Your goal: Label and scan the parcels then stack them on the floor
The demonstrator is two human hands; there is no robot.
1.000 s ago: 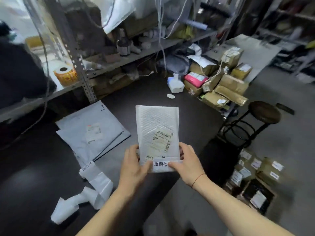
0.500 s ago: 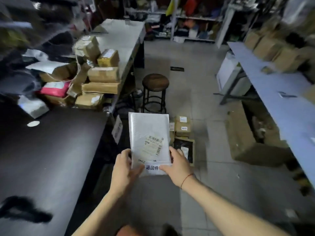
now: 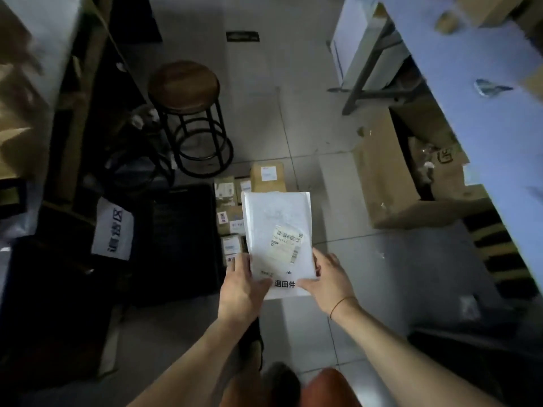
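A white padded mailer [image 3: 277,227] with a barcode label and a printed white sticker at its near edge hangs in the air over the floor. My left hand [image 3: 242,284] pinches its lower left corner, thumb on top. My right hand [image 3: 326,279] pinches the lower right corner the same way. Under and beyond the mailer, several brown labelled parcels [image 3: 267,177] lie together on the floor tiles.
A round wooden stool [image 3: 184,86] on a black frame stands beyond the parcels. A black crate [image 3: 182,236] sits left of them, under the dark table. An open cardboard box [image 3: 393,177] lies at the right beneath a blue bench [image 3: 482,92].
I have turned from the dark table toward the floor, carrying the mailer in both hands. It now hangs over the parcels on the floor. The grip is unchanged.
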